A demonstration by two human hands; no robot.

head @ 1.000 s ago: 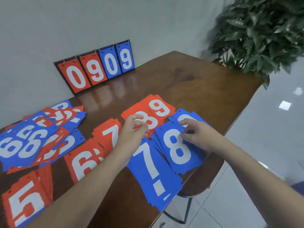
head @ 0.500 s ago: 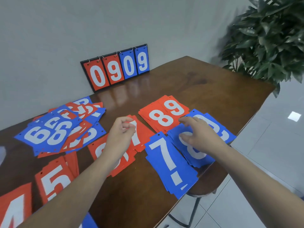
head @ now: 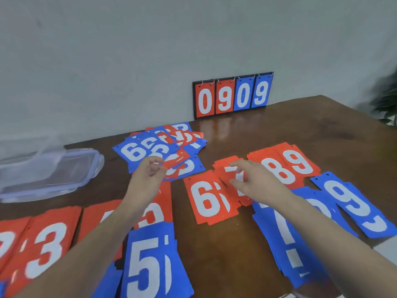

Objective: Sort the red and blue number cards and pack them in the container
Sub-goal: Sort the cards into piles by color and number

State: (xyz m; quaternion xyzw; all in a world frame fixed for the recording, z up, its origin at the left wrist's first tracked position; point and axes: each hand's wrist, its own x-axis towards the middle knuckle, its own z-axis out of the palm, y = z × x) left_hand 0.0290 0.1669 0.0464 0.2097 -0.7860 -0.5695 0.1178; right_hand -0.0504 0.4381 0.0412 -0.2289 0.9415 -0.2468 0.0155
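Sorted card stacks cover a dark wooden table (head: pixel 279 130).
A clear plastic container (head: pixel 49 171) sits at nine o'clock. The right hand (head: pixel 255 181), fingers spread, hovers over red 7 cards (head: pixel 225 171); the left hand (head: pixel 148 175) pinches a red card (head: pixel 175 161).

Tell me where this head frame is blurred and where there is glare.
Head view: motion blur smears the plastic container at left, the plant at the right edge and both hands; the scoreboard stays fairly sharp, its colours mirrored as glare on the glossy table.
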